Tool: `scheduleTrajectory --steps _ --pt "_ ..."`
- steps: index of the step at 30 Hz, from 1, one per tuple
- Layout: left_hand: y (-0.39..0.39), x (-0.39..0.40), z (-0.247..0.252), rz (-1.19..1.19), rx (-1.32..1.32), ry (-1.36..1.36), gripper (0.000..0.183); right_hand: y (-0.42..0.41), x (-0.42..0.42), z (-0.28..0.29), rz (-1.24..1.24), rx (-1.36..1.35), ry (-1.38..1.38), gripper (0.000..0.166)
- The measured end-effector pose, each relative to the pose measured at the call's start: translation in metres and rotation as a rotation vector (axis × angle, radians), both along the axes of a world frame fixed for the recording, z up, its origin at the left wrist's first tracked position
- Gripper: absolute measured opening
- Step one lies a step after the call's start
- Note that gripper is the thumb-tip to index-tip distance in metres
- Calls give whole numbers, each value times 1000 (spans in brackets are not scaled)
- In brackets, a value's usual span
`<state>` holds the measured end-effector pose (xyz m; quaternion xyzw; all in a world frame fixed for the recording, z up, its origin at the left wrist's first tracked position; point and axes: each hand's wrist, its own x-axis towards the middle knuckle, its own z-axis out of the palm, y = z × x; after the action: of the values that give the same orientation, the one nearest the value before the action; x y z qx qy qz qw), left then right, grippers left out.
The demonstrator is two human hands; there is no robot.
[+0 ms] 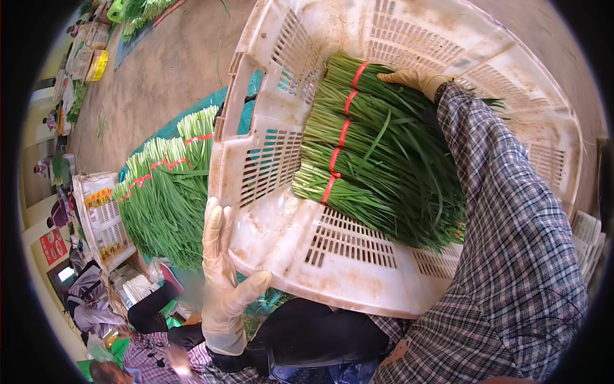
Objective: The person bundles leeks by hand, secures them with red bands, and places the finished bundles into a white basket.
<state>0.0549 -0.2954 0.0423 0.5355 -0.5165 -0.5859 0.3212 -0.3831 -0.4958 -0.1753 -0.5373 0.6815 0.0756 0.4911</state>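
Note:
Several bundles of garlic chives [355,158], tied with red bands, lie side by side in a stained white plastic crate [292,249] with slotted walls. My right hand [412,80], in a pale glove, reaches inside and lies against the bundle by the far wall. The undersides of its fingers are hidden, so its grip is unclear. My left hand [223,283], also gloved, is at the crate's near left corner. Its fingers point up over the rim, with the thumb spread apart from them.
More tied chives [168,206] stand on a teal sheet [192,110] left of the crate. Beyond them is a white crate [103,216] with printed labels. A person in a checked shirt [148,355] is at lower left. Concrete floor [158,81] extends at upper left.

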Motion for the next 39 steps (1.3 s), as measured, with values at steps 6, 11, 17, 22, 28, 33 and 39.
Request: scheduleTrajectory --steps 6,11,17,22,28,33,39 --pt "-2 -3 0 -68 -4 10 98 -6 -22 -64 14 -204 251 77" --pt "2 5 -10 -53 -47 -31 91 20 47 9 108 -291 357 70" --pt "-6 6 -10 -185 -133 -115 90 108 29 -13 267 -889 636 61" --pt "1 23 -5 -313 -254 -399 82 83 35 -20 264 -677 490 63" --pt "87 58 41 227 -95 -38 68 71 33 -20 284 -505 592 66" --pt "232 108 45 434 -467 -633 44 157 68 -13 352 -511 512 63" --pt "302 111 23 976 -127 -106 44 176 36 22 499 -389 578 74"
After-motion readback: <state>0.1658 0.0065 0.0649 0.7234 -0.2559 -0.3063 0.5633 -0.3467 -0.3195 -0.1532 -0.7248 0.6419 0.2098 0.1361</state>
